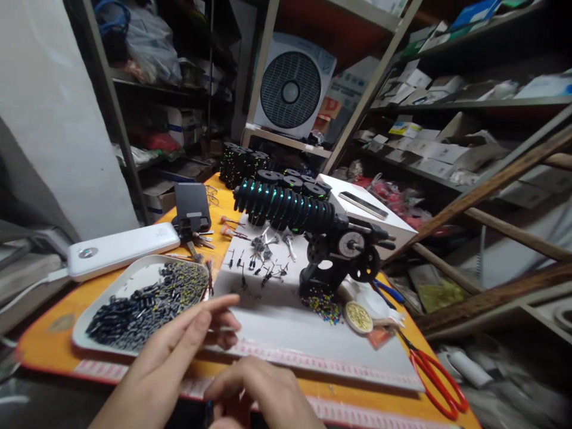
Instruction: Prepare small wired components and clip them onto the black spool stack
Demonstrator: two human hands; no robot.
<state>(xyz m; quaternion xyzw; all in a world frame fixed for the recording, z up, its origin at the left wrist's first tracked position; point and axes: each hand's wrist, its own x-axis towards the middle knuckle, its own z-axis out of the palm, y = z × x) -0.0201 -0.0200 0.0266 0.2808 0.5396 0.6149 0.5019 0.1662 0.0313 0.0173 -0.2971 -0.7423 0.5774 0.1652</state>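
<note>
My left hand [187, 342] is over the front edge of the white board [286, 333], beside the tray. Its index finger is stretched out, the other fingers bend loosely, and I see nothing held in it. My right hand [268, 390] is lower, at the table's front edge, with its fingers curled inward. A small dark bit shows below its fingertips, too hidden to name. The pale tray [83, 339] holds a heap of small dark and grey parts [152, 310], some with yellow bits. Several small black pieces with thin wires [263, 274] lie on the board.
A black stand with a ribbed roller [286, 205] rises behind the board. Colored beads [324, 304], a dish of yellow bits [358, 317] and red-handled scissors [438, 381] are on the right. A white power bank [125, 250] and keys [201, 239] are on the left.
</note>
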